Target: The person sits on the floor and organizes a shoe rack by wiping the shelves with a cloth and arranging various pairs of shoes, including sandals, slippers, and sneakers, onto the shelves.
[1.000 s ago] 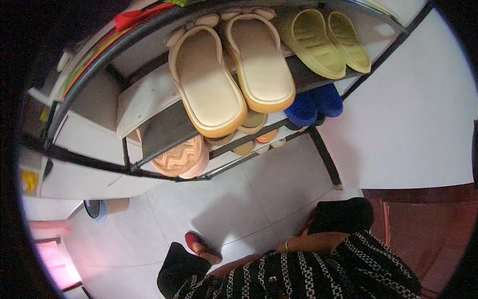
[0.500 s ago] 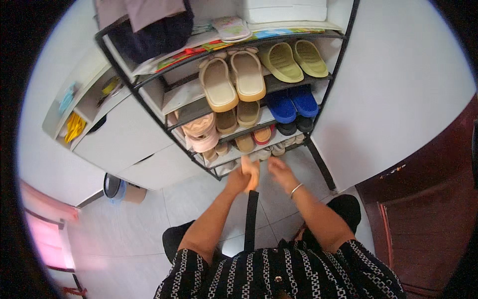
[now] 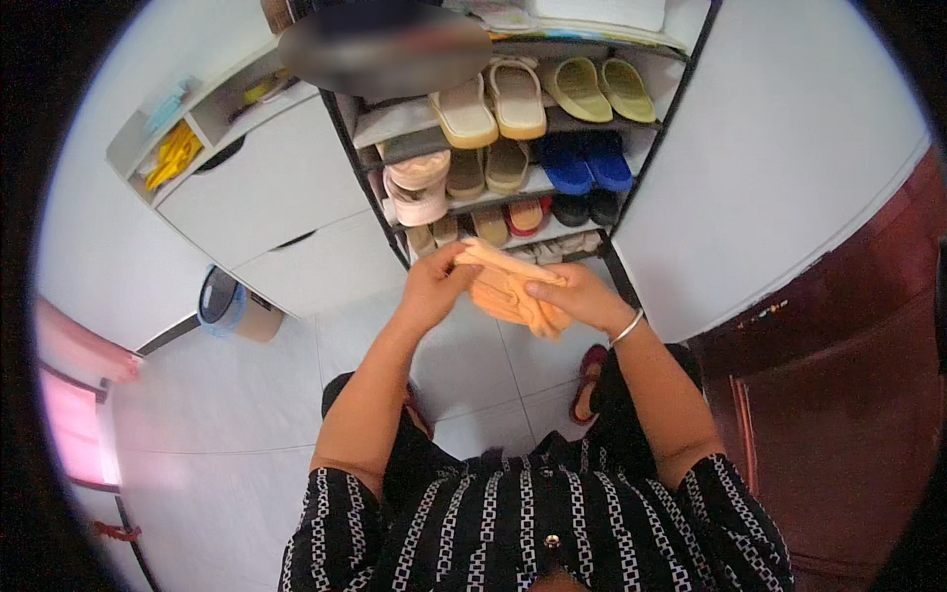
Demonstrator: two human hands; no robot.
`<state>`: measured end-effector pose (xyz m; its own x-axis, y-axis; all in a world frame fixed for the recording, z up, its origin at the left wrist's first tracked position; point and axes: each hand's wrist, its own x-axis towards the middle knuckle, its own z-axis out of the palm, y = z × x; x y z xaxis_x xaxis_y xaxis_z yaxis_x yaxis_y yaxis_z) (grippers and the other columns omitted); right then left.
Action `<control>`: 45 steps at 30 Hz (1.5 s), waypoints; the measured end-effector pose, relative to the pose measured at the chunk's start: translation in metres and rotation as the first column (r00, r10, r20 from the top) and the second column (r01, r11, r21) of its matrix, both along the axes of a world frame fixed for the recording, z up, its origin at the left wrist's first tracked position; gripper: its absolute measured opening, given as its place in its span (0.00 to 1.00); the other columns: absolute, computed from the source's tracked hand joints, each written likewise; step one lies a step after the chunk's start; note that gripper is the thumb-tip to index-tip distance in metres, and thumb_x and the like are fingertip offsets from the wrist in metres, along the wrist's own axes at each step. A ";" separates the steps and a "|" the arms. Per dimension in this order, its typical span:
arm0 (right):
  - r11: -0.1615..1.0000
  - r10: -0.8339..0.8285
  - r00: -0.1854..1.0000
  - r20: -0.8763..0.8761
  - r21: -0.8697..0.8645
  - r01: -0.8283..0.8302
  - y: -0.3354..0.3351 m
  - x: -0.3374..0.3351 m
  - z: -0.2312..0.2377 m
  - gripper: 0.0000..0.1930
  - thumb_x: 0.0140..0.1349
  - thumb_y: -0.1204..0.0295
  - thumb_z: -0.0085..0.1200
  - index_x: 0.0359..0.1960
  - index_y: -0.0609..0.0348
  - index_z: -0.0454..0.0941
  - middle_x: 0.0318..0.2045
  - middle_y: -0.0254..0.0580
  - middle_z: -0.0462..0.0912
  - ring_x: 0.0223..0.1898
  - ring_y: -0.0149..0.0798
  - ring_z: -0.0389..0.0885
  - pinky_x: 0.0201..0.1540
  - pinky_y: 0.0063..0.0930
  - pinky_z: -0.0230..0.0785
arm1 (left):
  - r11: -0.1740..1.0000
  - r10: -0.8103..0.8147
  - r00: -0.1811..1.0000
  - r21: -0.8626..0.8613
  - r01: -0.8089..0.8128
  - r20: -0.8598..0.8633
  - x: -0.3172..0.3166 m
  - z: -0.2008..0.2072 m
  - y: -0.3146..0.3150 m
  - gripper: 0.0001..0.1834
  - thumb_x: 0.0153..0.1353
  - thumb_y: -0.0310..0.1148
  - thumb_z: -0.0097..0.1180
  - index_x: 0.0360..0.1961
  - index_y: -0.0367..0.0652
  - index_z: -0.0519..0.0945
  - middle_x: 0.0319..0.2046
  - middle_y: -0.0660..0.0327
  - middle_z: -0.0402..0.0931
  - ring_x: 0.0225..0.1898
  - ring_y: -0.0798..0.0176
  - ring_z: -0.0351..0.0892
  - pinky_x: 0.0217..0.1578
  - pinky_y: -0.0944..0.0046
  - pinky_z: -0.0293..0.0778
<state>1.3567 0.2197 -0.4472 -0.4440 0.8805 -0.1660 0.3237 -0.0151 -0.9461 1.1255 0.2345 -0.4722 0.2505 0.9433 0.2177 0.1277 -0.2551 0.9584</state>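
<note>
An orange cloth (image 3: 513,301), folded and bunched, is stretched between my two hands in front of the shoe rack. At its upper left corner, my left hand (image 3: 434,284) pinches the edge between thumb and fingers. The right side of the cloth is gripped by my right hand (image 3: 589,296), with the thumb lying on top. Its lower part hangs loosely in creases. A pale bracelet (image 3: 626,328) circles my right wrist.
Ahead stands a black-framed shoe rack (image 3: 674,118) with cream slippers (image 3: 518,99), green slippers (image 3: 579,91), blue slippers (image 3: 567,163) and more footwear. To the left are a white cabinet (image 3: 286,187) and a waste bin (image 3: 258,321). A dark red door (image 3: 838,395) is at right.
My right hand, empty and apart before, now grips the cloth that my left hand alone held. The cloth is spread wider. The view has shifted, and a black strap no longer shows.
</note>
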 end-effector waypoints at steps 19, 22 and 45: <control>0.934 0.247 0.618 -0.746 0.012 -0.358 -0.143 -0.008 0.030 0.18 0.55 0.67 0.54 0.42 0.68 0.73 0.36 0.36 0.77 0.36 0.26 0.74 0.41 0.20 0.66 | 0.287 -0.812 0.005 0.392 0.874 0.583 0.100 0.092 -0.171 0.17 0.54 0.31 0.53 0.44 0.34 0.72 0.38 0.60 0.75 0.40 0.64 0.73 0.44 0.65 0.68; 0.940 0.219 0.645 -0.732 -0.020 -0.342 -0.160 -0.004 0.031 0.17 0.55 0.67 0.53 0.42 0.68 0.73 0.36 0.36 0.77 0.35 0.26 0.74 0.40 0.21 0.67 | 0.186 -0.829 -0.120 0.472 0.862 0.546 0.124 0.092 -0.189 0.17 0.54 0.32 0.53 0.44 0.35 0.72 0.38 0.59 0.75 0.40 0.63 0.73 0.44 0.64 0.68; 0.975 -0.077 0.853 -0.516 -0.216 -0.043 -0.077 0.027 0.055 0.12 0.59 0.68 0.47 0.36 0.67 0.73 0.32 0.34 0.77 0.30 0.27 0.74 0.35 0.22 0.68 | 0.156 -0.921 -0.093 0.575 0.803 0.379 0.178 0.136 -0.102 0.13 0.55 0.33 0.51 0.40 0.38 0.73 0.40 0.53 0.74 0.41 0.56 0.74 0.44 0.60 0.69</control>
